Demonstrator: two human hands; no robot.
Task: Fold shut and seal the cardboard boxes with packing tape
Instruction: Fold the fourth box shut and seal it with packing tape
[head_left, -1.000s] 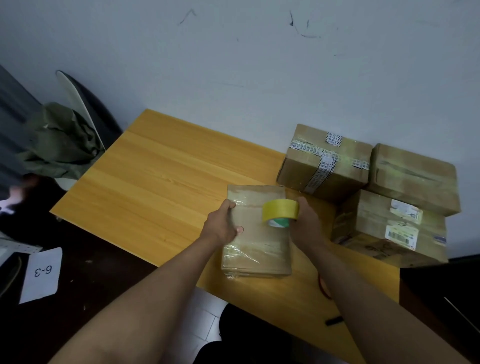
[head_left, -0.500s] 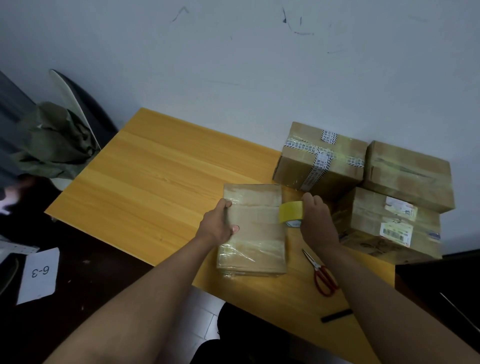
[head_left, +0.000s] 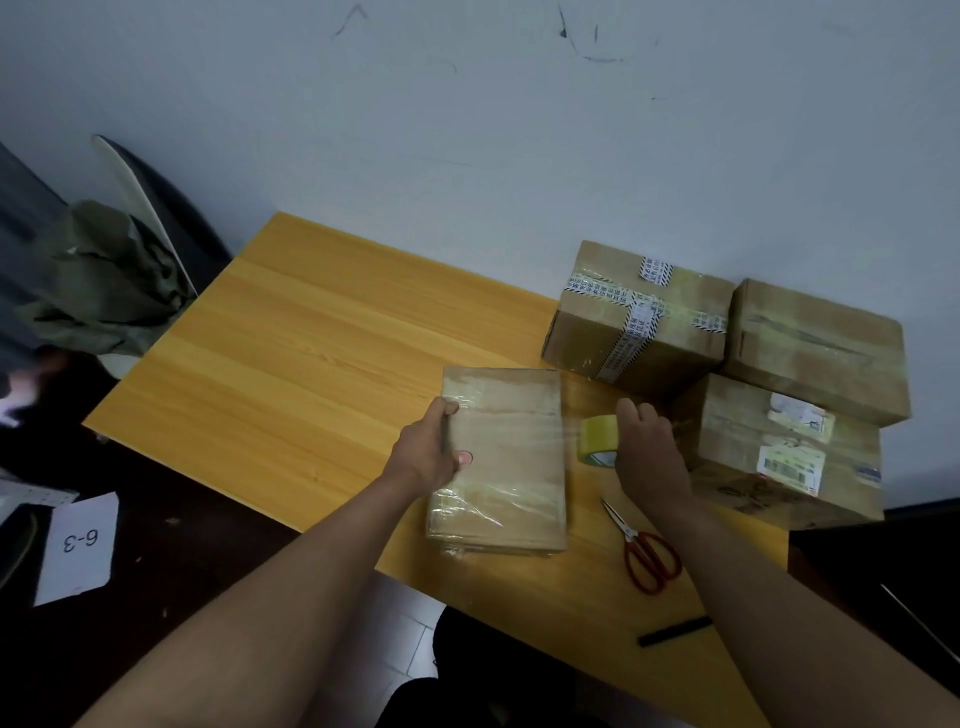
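The flat box (head_left: 501, 457) lies on the counter (head_left: 311, 364) in front of the person. The left hand (head_left: 428, 457) clamps its left edge, thumb on top, probably to pin it against the pull of the tape. The right hand (head_left: 649, 452) curls round the yellow tape roll (head_left: 597, 439) just beside the box's right edge; a clear, glossy strip seems to stretch between them. The cardboard is matt brown, creased and shiny where film wraps it. Red-handled scissors (head_left: 644, 551) lie near, likely ready for cutting.
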